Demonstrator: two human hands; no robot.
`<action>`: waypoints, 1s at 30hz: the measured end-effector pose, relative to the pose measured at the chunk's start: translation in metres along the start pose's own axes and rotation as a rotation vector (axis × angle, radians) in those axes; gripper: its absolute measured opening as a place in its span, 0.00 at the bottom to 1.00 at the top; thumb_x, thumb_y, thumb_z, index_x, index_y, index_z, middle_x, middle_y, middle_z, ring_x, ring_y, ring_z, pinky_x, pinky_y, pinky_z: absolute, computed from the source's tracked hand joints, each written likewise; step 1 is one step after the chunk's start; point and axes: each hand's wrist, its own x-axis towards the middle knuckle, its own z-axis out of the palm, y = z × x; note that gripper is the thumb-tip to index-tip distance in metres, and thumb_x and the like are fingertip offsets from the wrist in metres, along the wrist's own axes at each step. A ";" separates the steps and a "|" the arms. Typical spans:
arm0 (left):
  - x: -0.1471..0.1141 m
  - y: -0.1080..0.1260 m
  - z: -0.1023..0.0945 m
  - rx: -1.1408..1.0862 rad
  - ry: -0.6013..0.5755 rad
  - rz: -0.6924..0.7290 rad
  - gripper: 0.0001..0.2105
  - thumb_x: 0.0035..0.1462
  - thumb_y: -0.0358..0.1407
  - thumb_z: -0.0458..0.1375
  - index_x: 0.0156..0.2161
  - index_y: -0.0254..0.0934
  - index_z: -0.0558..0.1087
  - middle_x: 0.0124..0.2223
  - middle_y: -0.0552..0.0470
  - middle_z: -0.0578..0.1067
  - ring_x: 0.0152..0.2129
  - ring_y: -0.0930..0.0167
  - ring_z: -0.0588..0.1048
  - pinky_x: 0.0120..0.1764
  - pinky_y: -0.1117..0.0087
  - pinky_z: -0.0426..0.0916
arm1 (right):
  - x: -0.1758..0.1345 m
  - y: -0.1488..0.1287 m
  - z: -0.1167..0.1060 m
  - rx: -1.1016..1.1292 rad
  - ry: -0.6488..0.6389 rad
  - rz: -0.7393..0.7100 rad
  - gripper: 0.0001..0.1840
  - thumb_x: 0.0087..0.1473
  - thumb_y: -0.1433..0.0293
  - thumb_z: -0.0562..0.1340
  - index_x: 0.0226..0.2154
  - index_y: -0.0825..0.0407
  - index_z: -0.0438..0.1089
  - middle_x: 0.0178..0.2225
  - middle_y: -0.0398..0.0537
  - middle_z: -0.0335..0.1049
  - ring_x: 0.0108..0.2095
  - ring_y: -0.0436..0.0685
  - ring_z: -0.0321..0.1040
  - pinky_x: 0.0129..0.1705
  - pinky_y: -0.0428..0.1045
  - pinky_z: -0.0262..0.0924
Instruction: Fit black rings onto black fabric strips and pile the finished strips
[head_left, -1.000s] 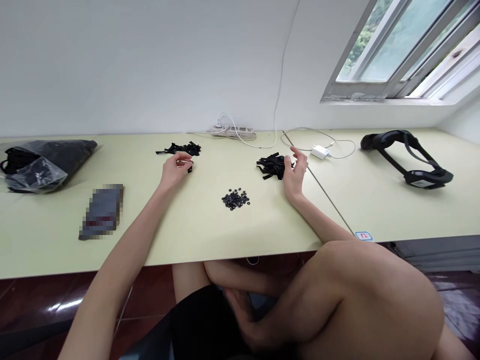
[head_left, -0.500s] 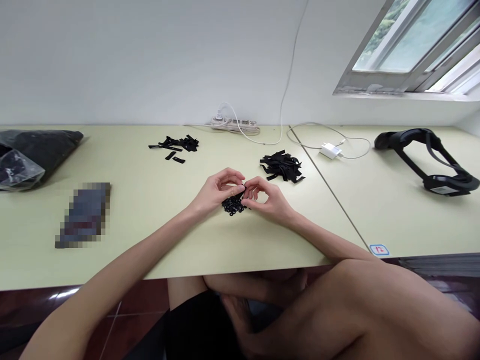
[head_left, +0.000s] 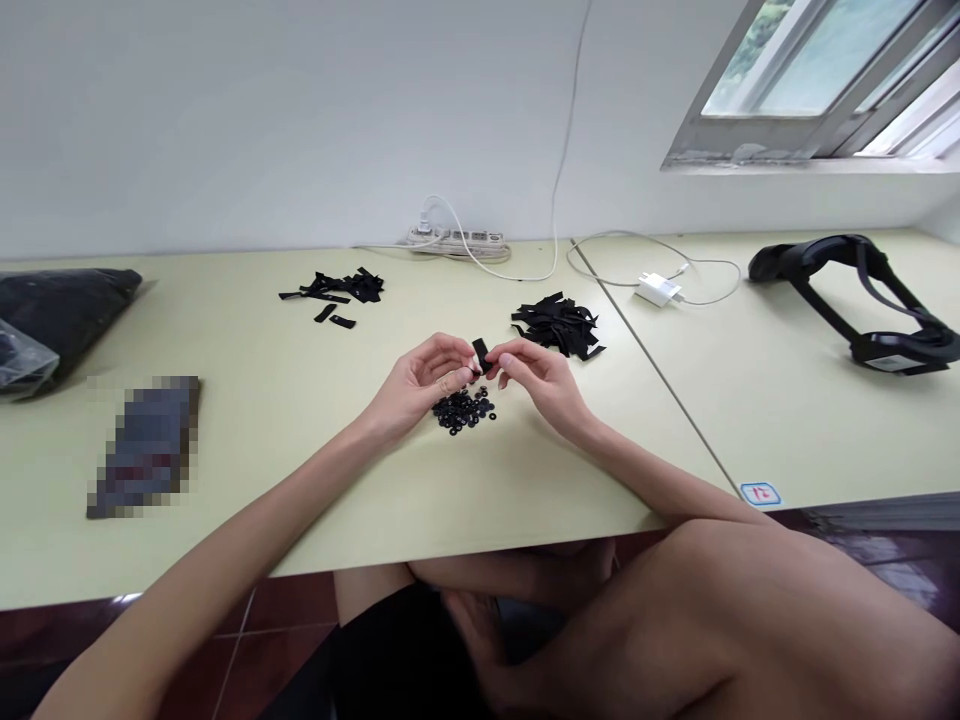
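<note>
A short black fabric strip (head_left: 481, 350) stands up between my fingertips, above the middle of the table. My right hand (head_left: 546, 385) is closed in a pinch on the strip's right side. From the left, my left hand (head_left: 420, 378) pinches at its lower end with thumb and fingers. Whether a small ring is also between those fingertips, I cannot tell. Just below both hands lies a pile of small black rings (head_left: 461, 412) with holes in their centres. Beyond the hands are a larger heap of black strips (head_left: 559, 325) at right and a smaller group of black strips (head_left: 349, 288) at left.
A white power strip (head_left: 457, 242) with cables lies along the wall. At right are a white charger (head_left: 658, 289) and a black headset (head_left: 806, 310). A blurred-out flat object (head_left: 150, 440) and a dark plastic bag (head_left: 67, 310) lie at left.
The strip now stands upright in view between my fingertips; before, the hands mostly hid it. My hands have risen off the rings, uncovering more of the pile. The view has shifted slightly.
</note>
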 end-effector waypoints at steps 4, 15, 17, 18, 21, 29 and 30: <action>-0.002 0.006 0.003 0.035 0.002 -0.033 0.16 0.71 0.52 0.70 0.49 0.42 0.83 0.43 0.50 0.81 0.45 0.68 0.80 0.55 0.64 0.75 | 0.000 0.003 0.001 0.008 0.042 -0.022 0.15 0.75 0.52 0.67 0.56 0.39 0.78 0.52 0.48 0.82 0.55 0.58 0.78 0.58 0.58 0.79; -0.007 0.009 0.010 0.342 0.012 0.030 0.15 0.67 0.48 0.73 0.44 0.40 0.77 0.41 0.51 0.79 0.39 0.67 0.80 0.48 0.65 0.76 | -0.003 -0.006 0.006 -0.108 0.029 -0.090 0.11 0.70 0.56 0.72 0.51 0.40 0.78 0.45 0.49 0.82 0.48 0.62 0.80 0.54 0.64 0.84; -0.007 0.008 0.010 0.377 0.033 0.066 0.14 0.68 0.47 0.72 0.44 0.40 0.78 0.41 0.51 0.78 0.39 0.68 0.79 0.48 0.65 0.76 | -0.004 -0.008 0.007 -0.124 0.028 -0.099 0.11 0.70 0.56 0.72 0.50 0.40 0.79 0.44 0.49 0.82 0.47 0.62 0.79 0.54 0.65 0.84; -0.007 0.008 0.010 0.388 0.039 0.079 0.13 0.69 0.46 0.72 0.44 0.40 0.78 0.42 0.50 0.78 0.40 0.67 0.79 0.48 0.64 0.77 | -0.004 -0.008 0.007 -0.125 0.033 -0.103 0.10 0.70 0.56 0.72 0.49 0.40 0.79 0.44 0.49 0.82 0.47 0.62 0.79 0.53 0.65 0.84; -0.007 0.007 0.011 0.412 0.041 0.107 0.11 0.69 0.45 0.71 0.44 0.40 0.79 0.45 0.49 0.78 0.43 0.66 0.79 0.50 0.63 0.78 | -0.004 -0.009 0.007 -0.112 0.060 -0.102 0.09 0.69 0.56 0.73 0.46 0.40 0.79 0.43 0.48 0.82 0.46 0.62 0.79 0.52 0.65 0.84; -0.008 0.001 0.011 0.565 0.047 0.213 0.08 0.72 0.42 0.69 0.47 0.42 0.76 0.47 0.50 0.78 0.44 0.67 0.79 0.49 0.64 0.77 | -0.004 -0.012 0.007 -0.131 0.065 -0.129 0.06 0.72 0.58 0.71 0.45 0.40 0.79 0.43 0.48 0.82 0.43 0.61 0.78 0.51 0.64 0.82; -0.009 -0.001 0.011 0.568 0.051 0.219 0.10 0.71 0.42 0.70 0.51 0.43 0.75 0.48 0.50 0.78 0.45 0.67 0.79 0.50 0.64 0.77 | -0.005 -0.013 0.007 -0.144 0.066 -0.129 0.07 0.72 0.57 0.71 0.45 0.41 0.78 0.43 0.49 0.82 0.43 0.61 0.78 0.51 0.64 0.82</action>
